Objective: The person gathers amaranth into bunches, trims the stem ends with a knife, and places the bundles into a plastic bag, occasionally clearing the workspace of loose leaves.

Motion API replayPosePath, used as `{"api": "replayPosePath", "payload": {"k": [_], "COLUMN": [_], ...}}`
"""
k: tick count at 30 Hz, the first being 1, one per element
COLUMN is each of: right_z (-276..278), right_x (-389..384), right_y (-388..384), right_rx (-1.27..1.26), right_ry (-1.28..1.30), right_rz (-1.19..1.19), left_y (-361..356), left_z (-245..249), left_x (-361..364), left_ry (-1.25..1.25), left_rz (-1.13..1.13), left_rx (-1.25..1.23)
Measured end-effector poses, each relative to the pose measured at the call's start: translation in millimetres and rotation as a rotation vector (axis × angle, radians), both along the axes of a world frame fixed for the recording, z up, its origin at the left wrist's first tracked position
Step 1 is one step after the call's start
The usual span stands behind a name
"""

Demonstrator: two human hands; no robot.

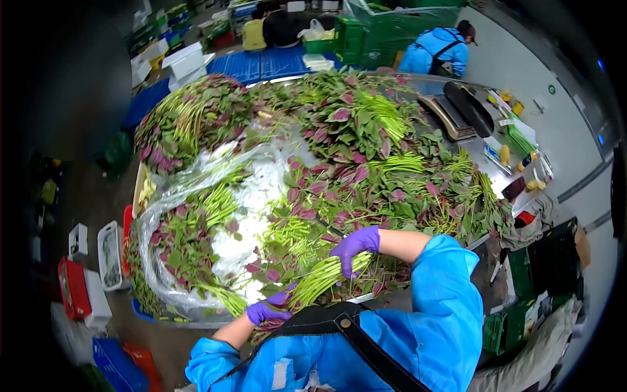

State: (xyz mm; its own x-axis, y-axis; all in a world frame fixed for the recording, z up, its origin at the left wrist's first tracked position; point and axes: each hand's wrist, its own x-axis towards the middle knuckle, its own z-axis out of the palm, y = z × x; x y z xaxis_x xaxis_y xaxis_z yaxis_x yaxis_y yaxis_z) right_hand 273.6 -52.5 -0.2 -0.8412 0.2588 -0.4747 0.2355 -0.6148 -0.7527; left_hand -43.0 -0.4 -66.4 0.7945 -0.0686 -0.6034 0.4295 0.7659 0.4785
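Observation:
A bunch of leafy amaranth with pale green stems lies across the front of my body, close to my apron. My right hand, in a purple glove, is closed around its upper right end. At the lower left end, my left hand, gloved the same way, grips the bunch with its fingers partly hidden by stems and leaves. A thin dark tool pokes out past the right hand's fingers. Around both hands spread loose green and purple amaranth leaves.
Amaranth heaps cover the table, beside a clear plastic sheet. A scale stands at the back right, near tools and tape. A person in a blue jacket bends beyond the table. Crates stand on the left floor.

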Motion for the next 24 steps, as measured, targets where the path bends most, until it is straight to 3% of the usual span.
{"api": "replayPosePath", "payload": {"k": [2,3,5,6,7,9,11,12,13,15,19,23,24], "right_z": [8,13,22,27,34,48,54,34,60,72,52,30,28], "right_x": [-1,0,0,3,6,9,26,44,44,44,45,27,23], "right_y": [7,11,19,24,28,37,42,57,51,45,19,14,14], "right_rx": [0.026,0.036,0.075,0.059,0.062,0.381,0.69,0.77,0.49,0.522,0.284,0.215,0.265], "right_ry": [-0.031,-0.037,-0.099,-0.161,-0.159,-0.173,-0.432,-0.38,-0.265,-0.402,-0.388,-0.265,-0.346], "right_rz": [0.05,0.043,0.113,0.18,0.185,0.077,-0.326,-0.465,-0.794,-1.118,-1.14,-1.098,-1.07], "left_y": [2,5,11,19,24,32,29,36,44,51,39,49,51], "left_z": [0,0,29,31,37,63,124,119,91,46,53,9,4], "left_x": [-2,1,14,17,20,18,16,10,0,-22,-55,-72,-76], "left_ry": [-0.069,-0.075,-0.268,-0.334,-0.33,-0.249,-0.044,-0.014,-0.014,0.009,0.002,0.038,0.037], "left_rz": [-0.488,-0.493,-0.308,-0.401,-0.397,-0.438,0.001,0.007,-0.08,-0.13,0.099,0.083,0.12], "left_rx": [0.846,0.858,0.466,0.637,0.639,0.882,0.479,0.377,0.319,0.243,0.064,0.081,0.057]}}
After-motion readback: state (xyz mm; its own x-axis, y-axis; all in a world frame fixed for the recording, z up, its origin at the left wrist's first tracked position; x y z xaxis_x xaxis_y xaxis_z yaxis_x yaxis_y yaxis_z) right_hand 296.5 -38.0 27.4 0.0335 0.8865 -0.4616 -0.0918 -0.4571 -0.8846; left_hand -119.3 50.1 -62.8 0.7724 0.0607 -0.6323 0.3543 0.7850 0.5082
